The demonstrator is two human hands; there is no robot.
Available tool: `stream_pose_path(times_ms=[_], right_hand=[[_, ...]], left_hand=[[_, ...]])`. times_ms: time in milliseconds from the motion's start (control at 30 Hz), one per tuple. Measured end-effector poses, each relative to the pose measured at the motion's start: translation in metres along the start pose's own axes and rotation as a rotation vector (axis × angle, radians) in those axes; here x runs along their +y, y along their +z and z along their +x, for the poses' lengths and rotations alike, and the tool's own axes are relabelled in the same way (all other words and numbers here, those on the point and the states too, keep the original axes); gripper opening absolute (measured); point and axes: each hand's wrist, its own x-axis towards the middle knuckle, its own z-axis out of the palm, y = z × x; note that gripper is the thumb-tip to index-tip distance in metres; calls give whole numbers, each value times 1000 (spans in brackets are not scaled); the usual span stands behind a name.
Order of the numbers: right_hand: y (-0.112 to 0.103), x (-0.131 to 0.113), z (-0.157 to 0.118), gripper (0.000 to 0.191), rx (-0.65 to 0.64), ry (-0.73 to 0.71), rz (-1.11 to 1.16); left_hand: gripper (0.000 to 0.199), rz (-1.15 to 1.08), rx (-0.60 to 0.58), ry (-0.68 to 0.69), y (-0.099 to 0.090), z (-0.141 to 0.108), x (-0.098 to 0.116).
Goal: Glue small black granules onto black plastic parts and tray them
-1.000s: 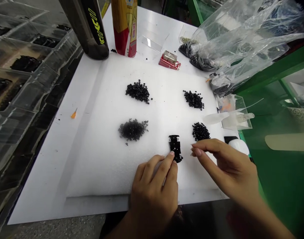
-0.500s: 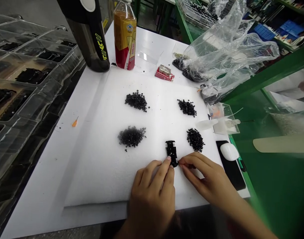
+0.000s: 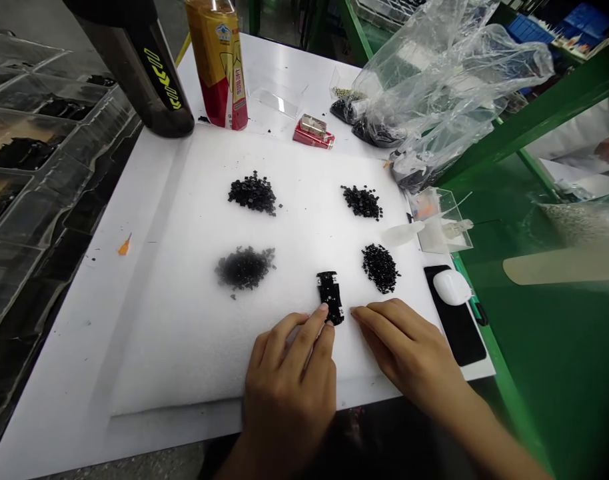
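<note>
A flat black plastic part (image 3: 329, 293) with notched ends and small holes lies on the white foam sheet (image 3: 169, 347). My left hand (image 3: 294, 380) rests at its lower left, with fingertips pressed on its surface and edge, holding it against the sheet. To the right of the part, my right hand (image 3: 409, 340) is closed in a pinch just above the foam, slightly apart from the part. Whatever is between those fingertips is too small or hidden. Nearest to the right hand is a heap of tiny black pieces (image 3: 380, 268).
More black heaps lie at right (image 3: 362, 201), upper left (image 3: 253, 193) and lower left (image 3: 245, 268). A dark bottle (image 3: 159, 100), a drink bottle (image 3: 222, 73), plastic bags (image 3: 434, 87), a clear box (image 3: 437, 237) and a white earbud case (image 3: 452, 287) stand around the sheet. Compartment trays (image 3: 79, 167) line the left.
My right hand has drawn slightly away from the part's right edge, its fingers still pinched. My left hand remains on the part. The whole view has shifted, so everything appears farther left and higher.
</note>
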Motion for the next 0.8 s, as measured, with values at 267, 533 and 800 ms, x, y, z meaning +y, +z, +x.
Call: stream_pose_path(times_ms=[267,533,800], right_hand=[[2,-23,1,12,151,617,254],[16,-40,4,14,193,708,229],[14,-39,8,8,131,648,234]], left_hand=[[28,14,1,12,1,0,0],[27,10,-19,16,0,0,-1],[26,3,-21,-9,1,-1,-1]])
